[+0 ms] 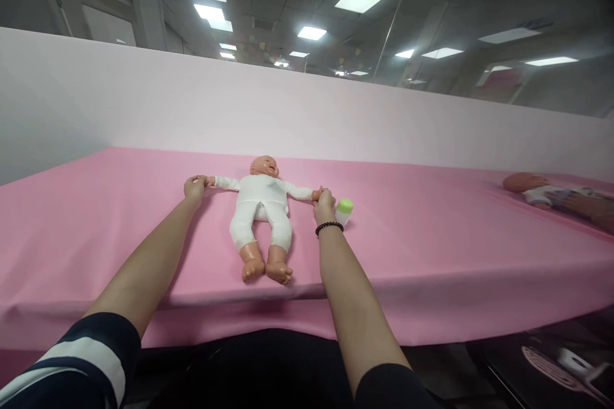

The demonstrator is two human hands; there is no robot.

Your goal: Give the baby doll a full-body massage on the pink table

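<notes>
A baby doll (261,195) with a white cloth body lies on its back on the pink-covered table (407,230), its feet toward me and both arms stretched out sideways. My left hand (194,186) is closed around the doll's hand on the left. On the other side, my right hand (325,202) grips the doll's other hand, with a dark beaded bracelet on my wrist. Just right of that wrist stands a small white bottle (343,211) with a light green cap, partly hidden behind it.
Another doll (551,195) lies at the far right of the table. A white low wall (288,108) runs along the back, with glass above it. The table's front edge is close to my body. A dark surface with a few items (551,364) shows at lower right.
</notes>
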